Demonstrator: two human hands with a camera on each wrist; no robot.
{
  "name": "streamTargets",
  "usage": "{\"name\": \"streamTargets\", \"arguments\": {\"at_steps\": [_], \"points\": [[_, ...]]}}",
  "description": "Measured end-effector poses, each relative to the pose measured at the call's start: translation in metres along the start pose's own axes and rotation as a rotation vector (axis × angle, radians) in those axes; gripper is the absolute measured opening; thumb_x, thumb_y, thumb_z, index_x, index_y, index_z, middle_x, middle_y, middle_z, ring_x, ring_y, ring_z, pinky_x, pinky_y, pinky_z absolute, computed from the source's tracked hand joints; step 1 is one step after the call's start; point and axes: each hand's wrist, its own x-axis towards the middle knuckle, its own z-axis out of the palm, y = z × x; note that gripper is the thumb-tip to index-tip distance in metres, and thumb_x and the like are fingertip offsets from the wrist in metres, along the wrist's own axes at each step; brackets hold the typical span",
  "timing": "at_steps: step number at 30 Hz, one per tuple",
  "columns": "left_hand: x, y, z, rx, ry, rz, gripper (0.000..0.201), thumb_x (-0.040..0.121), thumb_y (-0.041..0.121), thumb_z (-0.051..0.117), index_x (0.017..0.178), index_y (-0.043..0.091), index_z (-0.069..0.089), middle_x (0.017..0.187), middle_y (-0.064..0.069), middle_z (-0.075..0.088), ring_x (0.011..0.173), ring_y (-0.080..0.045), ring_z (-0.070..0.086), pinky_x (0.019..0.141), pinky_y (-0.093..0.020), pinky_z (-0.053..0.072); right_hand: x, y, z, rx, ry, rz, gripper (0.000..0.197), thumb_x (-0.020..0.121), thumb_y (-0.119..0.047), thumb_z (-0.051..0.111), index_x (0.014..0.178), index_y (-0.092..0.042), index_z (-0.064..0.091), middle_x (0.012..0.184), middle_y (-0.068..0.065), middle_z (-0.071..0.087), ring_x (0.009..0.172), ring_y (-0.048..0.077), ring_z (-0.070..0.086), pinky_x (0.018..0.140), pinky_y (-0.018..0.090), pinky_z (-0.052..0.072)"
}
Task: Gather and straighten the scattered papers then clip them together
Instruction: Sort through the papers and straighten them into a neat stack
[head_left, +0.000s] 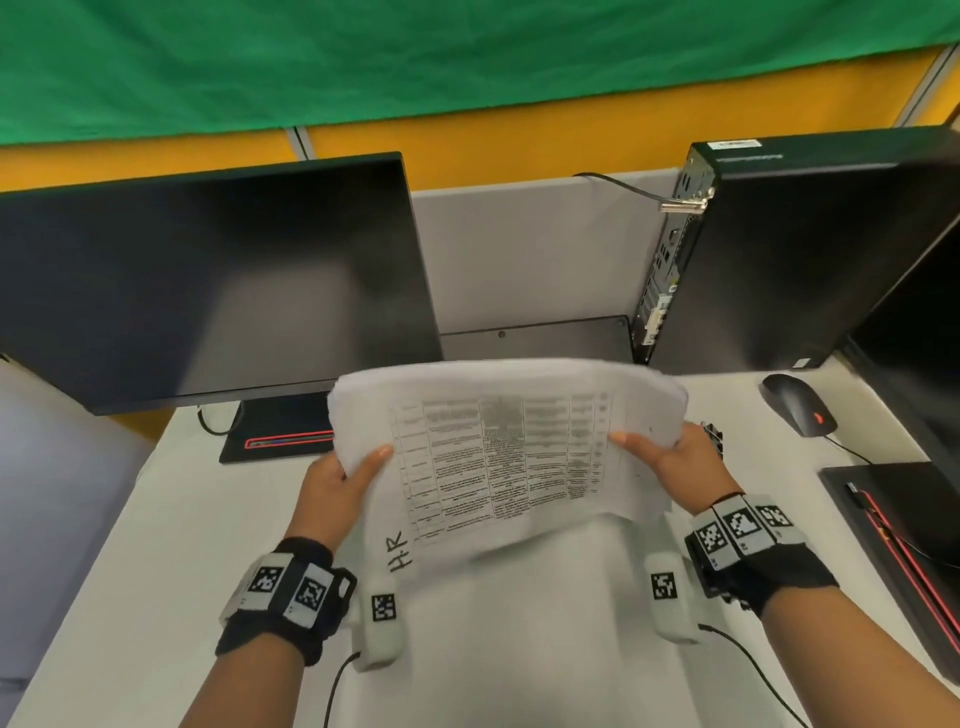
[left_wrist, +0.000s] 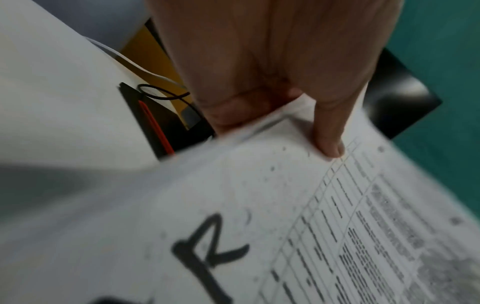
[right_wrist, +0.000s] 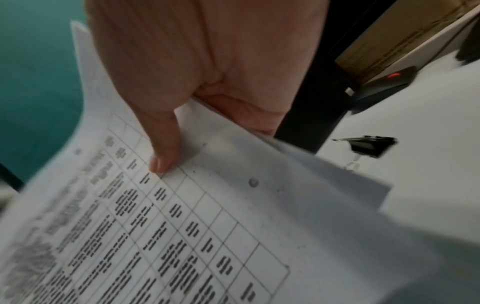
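Observation:
A stack of white papers (head_left: 498, 447) with a printed table and "H.R" handwritten in a corner is held up above the desk, its far edge curling over. My left hand (head_left: 337, 483) pinches its left edge, thumb on top of the top sheet (left_wrist: 259, 205). My right hand (head_left: 670, 457) pinches the right edge the same way, thumb over the table grid of the papers (right_wrist: 207, 216). A black binder clip (right_wrist: 369, 147) lies on the desk just right of the right hand, partly hidden behind that hand in the head view as the clip (head_left: 712, 434).
A dark monitor (head_left: 208, 291) stands at the back left on its red-trimmed base (head_left: 280, 439). A black computer tower (head_left: 800, 249) stands at the back right, with a black mouse (head_left: 797, 404) before it. A second monitor base (head_left: 904, 525) sits at the right edge. The white desk (head_left: 519, 649) lies below the papers.

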Motion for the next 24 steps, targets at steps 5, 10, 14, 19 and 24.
{"name": "streamTargets", "arguments": {"at_steps": [5, 10, 14, 19, 24], "points": [[0.002, 0.030, -0.006, -0.286, 0.021, -0.056, 0.017, 0.088, 0.026, 0.060, 0.099, 0.016, 0.069, 0.096, -0.006, 0.076, 0.087, -0.025, 0.072, 0.078, -0.043, 0.055, 0.009, -0.037, -0.006, 0.073, -0.002, -0.065, 0.021, 0.082, -0.027, 0.069, 0.102, -0.019, 0.067, 0.091, -0.008, 0.071, 0.077, 0.004, 0.069, 0.053, 0.013, 0.052], [0.000, 0.019, -0.010, -0.451, 0.073, -0.172, 0.022, 0.089, 0.027, 0.060, 0.107, 0.015, 0.065, 0.105, -0.011, 0.073, 0.098, -0.033, 0.068, 0.088, -0.053, 0.051, 0.012, -0.023, -0.011, 0.139, -0.062, 0.089, 0.040, 0.080, -0.026, 0.070, 0.115, -0.009, 0.062, 0.104, 0.009, 0.073, 0.087, 0.022, 0.071, 0.065, 0.029, 0.060], [-0.008, 0.003, 0.007, -0.569, 0.067, -0.246, 0.035, 0.089, 0.031, 0.058, 0.121, 0.014, 0.058, 0.112, -0.012, 0.070, 0.105, -0.033, 0.065, 0.093, -0.053, 0.049, 0.000, -0.023, 0.014, 0.615, -0.142, 0.173, 0.030, 0.088, -0.015, 0.058, 0.118, -0.010, 0.057, 0.103, 0.007, 0.075, 0.083, 0.020, 0.073, 0.068, 0.029, 0.060], [-0.022, -0.008, 0.048, -0.625, -0.004, -0.289, 0.032, 0.088, 0.026, 0.059, 0.118, 0.015, 0.060, 0.116, -0.008, 0.069, 0.106, -0.027, 0.066, 0.090, -0.044, 0.051, -0.002, -0.046, 0.040, 0.829, -0.183, 0.065, 0.041, 0.093, -0.010, 0.050, 0.134, -0.012, 0.049, 0.129, 0.014, 0.061, 0.117, 0.032, 0.059, 0.095, 0.051, 0.049], [-0.018, -0.011, 0.035, -0.062, 0.165, -0.096, 0.044, 0.080, 0.022, 0.071, 0.121, 0.021, 0.056, 0.129, -0.005, 0.059, 0.118, -0.019, 0.054, 0.098, -0.033, 0.042, -0.007, -0.068, 0.025, 0.589, -0.098, -0.071, 0.038, 0.090, -0.014, 0.057, 0.128, -0.014, 0.055, 0.124, 0.010, 0.065, 0.114, 0.028, 0.062, 0.099, 0.054, 0.045]]}}
